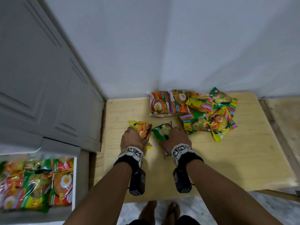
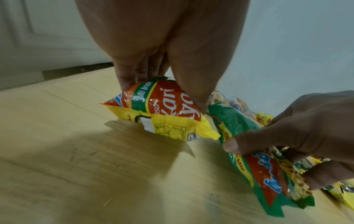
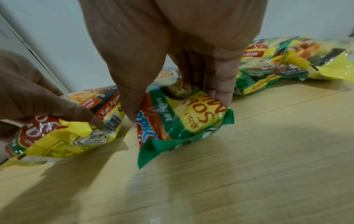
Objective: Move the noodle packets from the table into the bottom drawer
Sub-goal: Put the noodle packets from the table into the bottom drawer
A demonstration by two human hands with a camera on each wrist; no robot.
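My left hand (image 1: 133,137) grips a yellow and red noodle packet (image 1: 142,129) on the wooden table (image 1: 227,159); the left wrist view shows thumb and fingers pinching that yellow packet (image 2: 164,112) from both sides. Beside it my right hand (image 1: 177,138) grips a green noodle packet (image 1: 162,131), and the right wrist view shows thumb and fingers clamped on the green packet (image 3: 182,119). Both packets touch the tabletop. Several more noodle packets (image 1: 194,109) lie heaped at the table's far side. The open bottom drawer (image 1: 74,179) at lower left holds several packets (image 1: 37,182).
A grey cabinet (image 1: 40,78) rises above the drawer, left of the table. A white wall (image 1: 178,46) backs the table. Bare wood (image 1: 243,159) spreads to the right of my arms. My feet (image 1: 162,211) stand on a pale floor below the table's near edge.
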